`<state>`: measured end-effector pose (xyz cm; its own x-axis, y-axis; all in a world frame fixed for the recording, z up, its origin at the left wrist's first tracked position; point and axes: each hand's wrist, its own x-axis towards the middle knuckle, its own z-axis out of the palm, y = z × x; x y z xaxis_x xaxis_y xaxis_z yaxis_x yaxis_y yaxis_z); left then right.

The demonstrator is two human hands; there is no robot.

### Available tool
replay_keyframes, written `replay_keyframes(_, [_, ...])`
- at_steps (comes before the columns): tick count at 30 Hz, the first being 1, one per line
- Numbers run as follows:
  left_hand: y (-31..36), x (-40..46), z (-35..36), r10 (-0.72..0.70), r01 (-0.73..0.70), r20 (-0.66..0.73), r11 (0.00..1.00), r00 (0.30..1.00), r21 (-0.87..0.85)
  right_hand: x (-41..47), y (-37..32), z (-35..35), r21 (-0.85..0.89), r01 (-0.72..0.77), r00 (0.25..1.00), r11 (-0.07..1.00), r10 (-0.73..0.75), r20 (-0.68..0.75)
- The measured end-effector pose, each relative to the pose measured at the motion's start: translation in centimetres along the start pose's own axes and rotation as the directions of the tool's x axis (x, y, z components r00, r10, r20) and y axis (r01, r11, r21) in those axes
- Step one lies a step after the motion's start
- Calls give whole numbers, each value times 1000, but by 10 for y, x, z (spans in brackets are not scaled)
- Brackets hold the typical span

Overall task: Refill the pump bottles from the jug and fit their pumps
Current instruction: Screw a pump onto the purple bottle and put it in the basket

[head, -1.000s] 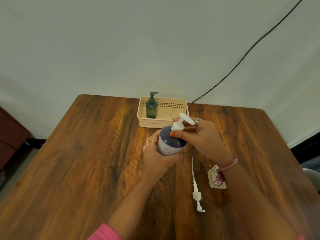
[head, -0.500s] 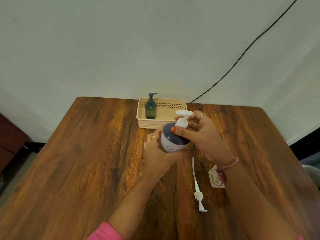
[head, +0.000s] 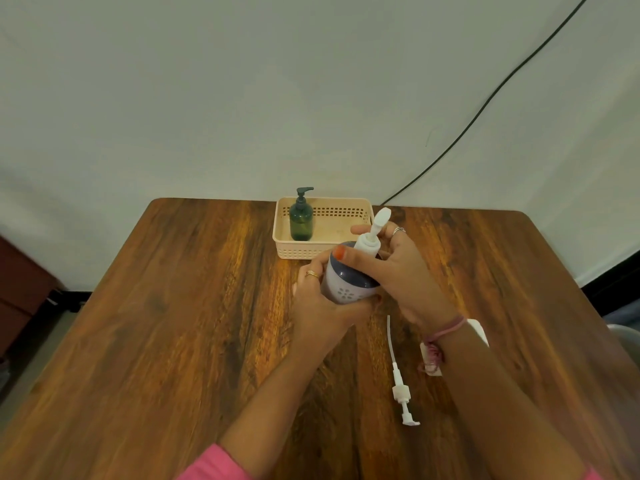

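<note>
The left hand grips the bottle; right-hand fingers pinch its pump, twisting it on. Next: tighten it.

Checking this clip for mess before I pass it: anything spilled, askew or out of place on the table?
No spill shows. One oddity: a spare white plastic pump with its long dip tube lies loose on the brown wooden table, belonging to no bottle in view. A small white packet lies partly hidden under the right wrist.
</note>
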<state>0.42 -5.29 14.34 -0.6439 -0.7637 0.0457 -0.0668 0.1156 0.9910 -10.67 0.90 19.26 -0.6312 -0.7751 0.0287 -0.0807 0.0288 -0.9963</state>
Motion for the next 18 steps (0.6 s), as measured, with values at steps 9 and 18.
replay_keyframes(9, [0,1,0,4,-4,4,1000,1000,16,-8,3,-4,111,65,996,992,-59,-60])
replay_keyframes(18, [1,0,2,-48,53,63,996,997,-70,-10,0,-22,70,53,982,996,-64,176])
